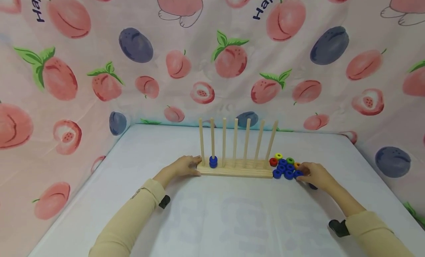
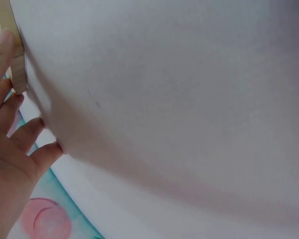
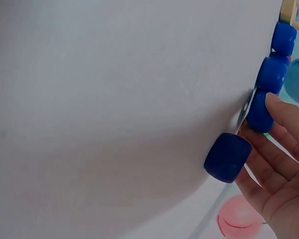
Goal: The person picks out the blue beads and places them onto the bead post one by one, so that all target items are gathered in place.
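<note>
A wooden base (image 1: 232,171) carries seven upright pegs, and two blue beads (image 1: 213,161) sit stacked on the second peg from the left. My left hand (image 1: 186,165) rests against the base's left end with fairly straight fingers (image 2: 10,107) touching the wood (image 2: 16,69). Right of the base lies a cluster of several blue beads (image 1: 284,167) with a red (image 1: 273,161), a yellow (image 1: 278,156), a green (image 1: 290,160) and an orange bead (image 1: 297,164). My right hand (image 1: 312,174) reaches into this cluster. Its fingertips (image 3: 279,107) touch one blue bead (image 3: 259,113). A darker blue bead (image 3: 228,157) lies by the palm.
The white table (image 1: 232,216) is walled on three sides by fruit-print cloth (image 1: 212,58). Both sleeves lie over the table's front part. The other pegs (image 1: 247,142) hold no beads.
</note>
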